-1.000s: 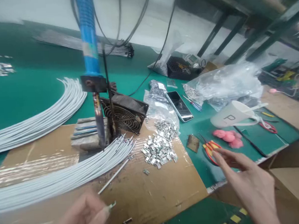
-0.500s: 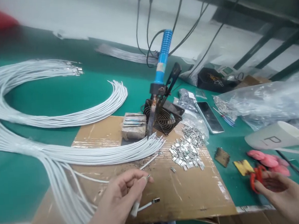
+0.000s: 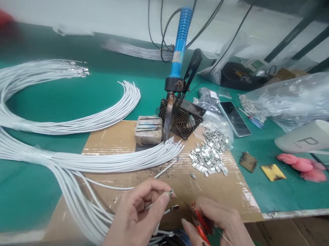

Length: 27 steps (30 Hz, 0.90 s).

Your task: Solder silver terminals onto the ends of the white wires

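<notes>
Between thumb and forefinger, my left hand pinches the end of a white cable, its tip showing small and greenish. My right hand holds red-handled cutters, their tips pointing up and left, just right of the left fingertips. A cable with a metal connector lies beside the left hand. Above the hands, a thick bundle of white cables ends under the tip of a blue-handled soldering iron. Loose metal connectors are heaped to the right on the cardboard.
Behind the bundle are a block with metal rods and a round fan. On the right lie a phone, a yellow sponge, pink pads, a white cup and plastic bags.
My right hand has moved left from beside the yellow sponge to near my left hand, bringing the red-handled cutters. My left hand still pinches the cable. The view has shifted slightly.
</notes>
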Tool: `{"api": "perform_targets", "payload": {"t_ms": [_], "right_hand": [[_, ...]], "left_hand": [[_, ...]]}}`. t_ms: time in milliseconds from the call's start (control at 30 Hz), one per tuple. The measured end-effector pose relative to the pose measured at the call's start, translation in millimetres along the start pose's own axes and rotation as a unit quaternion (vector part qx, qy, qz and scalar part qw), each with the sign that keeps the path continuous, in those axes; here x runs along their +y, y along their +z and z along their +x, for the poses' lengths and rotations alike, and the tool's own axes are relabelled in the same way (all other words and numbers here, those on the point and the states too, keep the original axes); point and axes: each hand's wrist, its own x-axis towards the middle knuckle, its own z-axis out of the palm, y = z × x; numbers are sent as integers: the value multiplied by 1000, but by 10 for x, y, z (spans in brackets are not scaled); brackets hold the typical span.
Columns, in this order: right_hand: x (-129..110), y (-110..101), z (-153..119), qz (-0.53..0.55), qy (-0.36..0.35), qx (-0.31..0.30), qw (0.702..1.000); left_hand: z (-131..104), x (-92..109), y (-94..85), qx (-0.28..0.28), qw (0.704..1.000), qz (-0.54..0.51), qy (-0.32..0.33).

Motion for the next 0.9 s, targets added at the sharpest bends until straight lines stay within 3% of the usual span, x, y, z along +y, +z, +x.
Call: {"api": "perform_targets", "payload": {"t_ms": [200, 333, 600, 900], "right_hand": [[2, 30, 48, 21, 24, -26, 999], [-5, 4, 58, 56, 41, -47, 996], [-40, -60, 120, 106, 66, -61, 990], [-58, -45, 128, 111, 63, -50, 991]], "left_hand": [[4, -9, 33, -5, 1000, -15, 0], [-12, 3, 83, 48, 998, -27, -8], [-27, 37, 108, 68, 997, -17, -10], [-4, -10, 76, 48, 999, 0, -8]]}}
